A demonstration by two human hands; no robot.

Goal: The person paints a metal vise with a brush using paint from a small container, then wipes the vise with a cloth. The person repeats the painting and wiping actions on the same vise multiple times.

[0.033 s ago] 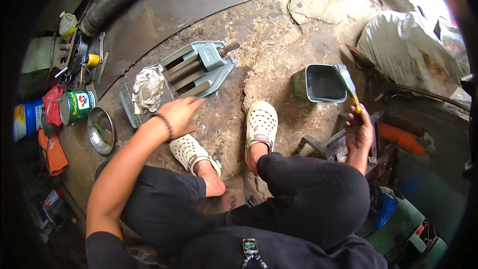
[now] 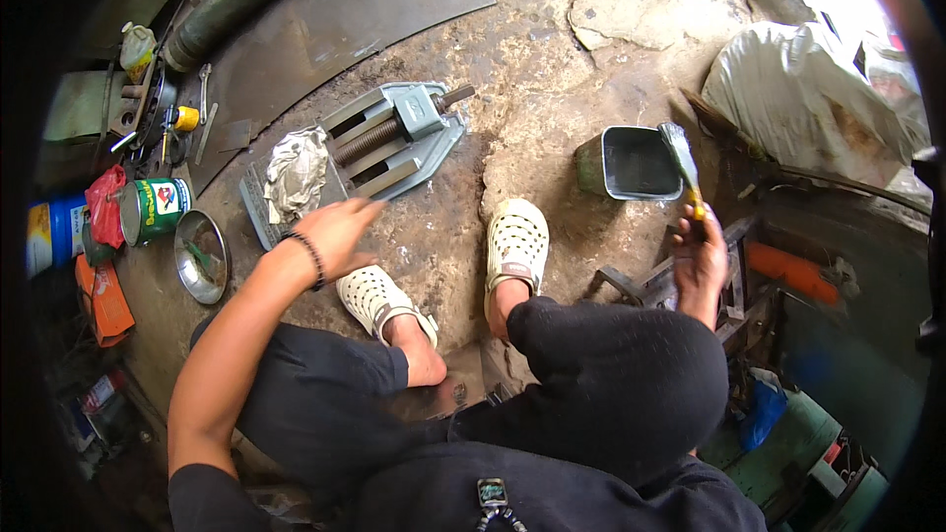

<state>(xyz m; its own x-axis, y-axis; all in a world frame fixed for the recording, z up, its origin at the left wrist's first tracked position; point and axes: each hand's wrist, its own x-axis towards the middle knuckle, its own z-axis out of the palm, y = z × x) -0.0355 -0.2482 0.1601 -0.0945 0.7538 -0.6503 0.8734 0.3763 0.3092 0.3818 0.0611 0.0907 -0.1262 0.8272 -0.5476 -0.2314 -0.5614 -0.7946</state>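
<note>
My right hand [image 2: 701, 254] grips the yellow handle of a paintbrush [image 2: 682, 160], its grey bristles pointing up and away from me. The bristles are by the right rim of a squarish container [image 2: 589, 172] with a dark grey inside, which stands on the floor. With fingers stretched out and nothing in them, my left hand [image 2: 333, 239] hovers near the close end of a grey machine vise [image 2: 422, 118] with a long screw. A crumpled whitish rag [image 2: 296, 172] lies on that end of the vise, just beyond my left hand.
A metal bowl [image 2: 201, 258], a green can [image 2: 155, 210] and an orange box [image 2: 105, 303] stand at the left. Beyond the vise lies a dark metal sheet [image 2: 325, 34]. A white sack [image 2: 788, 89] leans at the far right, above a metal frame [image 2: 655, 288].
My right hand and the paintbrush have shifted slightly left, closer to the container. My left hand has drawn back a little to the left.
</note>
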